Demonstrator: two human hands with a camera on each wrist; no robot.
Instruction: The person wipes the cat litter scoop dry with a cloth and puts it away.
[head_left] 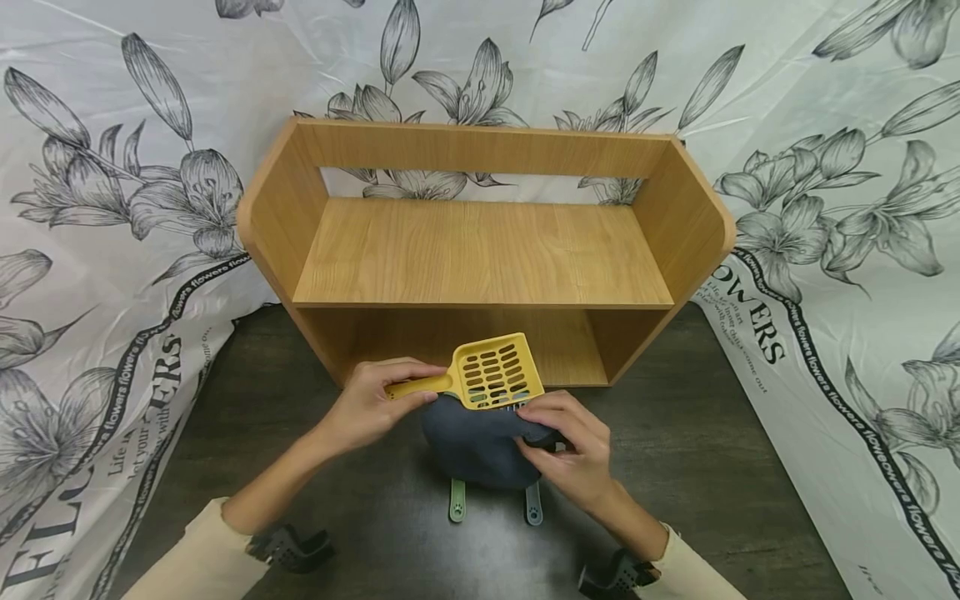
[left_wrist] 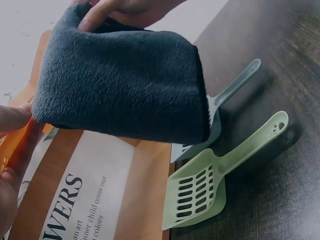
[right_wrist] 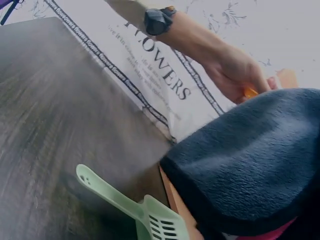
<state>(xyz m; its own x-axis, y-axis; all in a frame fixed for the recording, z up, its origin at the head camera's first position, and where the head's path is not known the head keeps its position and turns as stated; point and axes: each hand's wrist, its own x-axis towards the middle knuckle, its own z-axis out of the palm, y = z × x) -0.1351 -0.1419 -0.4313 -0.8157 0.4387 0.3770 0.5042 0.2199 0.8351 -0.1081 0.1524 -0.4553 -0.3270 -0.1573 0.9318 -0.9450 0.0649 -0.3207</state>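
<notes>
My left hand [head_left: 375, 404] grips the handle of a yellow slotted litter scoop [head_left: 497, 371], held up in front of the wooden shelf. The right hand [head_left: 576, 446] pinches a dark blue-grey cloth [head_left: 480, 446] near the scoop's lower right edge. This cloth [left_wrist: 120, 85] hangs folded and hides part of the right fingers. Below it on the table lie a light green litter scoop [left_wrist: 192, 192] and a blue-grey litter scoop [left_wrist: 235, 85]. In the head view only their handles show, sticking out under the cloth.
A two-tier wooden shelf [head_left: 480, 250] stands on the dark table [head_left: 660, 467] just beyond the hands. White flower-printed sheeting [head_left: 847, 233] hangs behind and along both sides. Dark wrist devices [head_left: 292, 548] sit on both forearms.
</notes>
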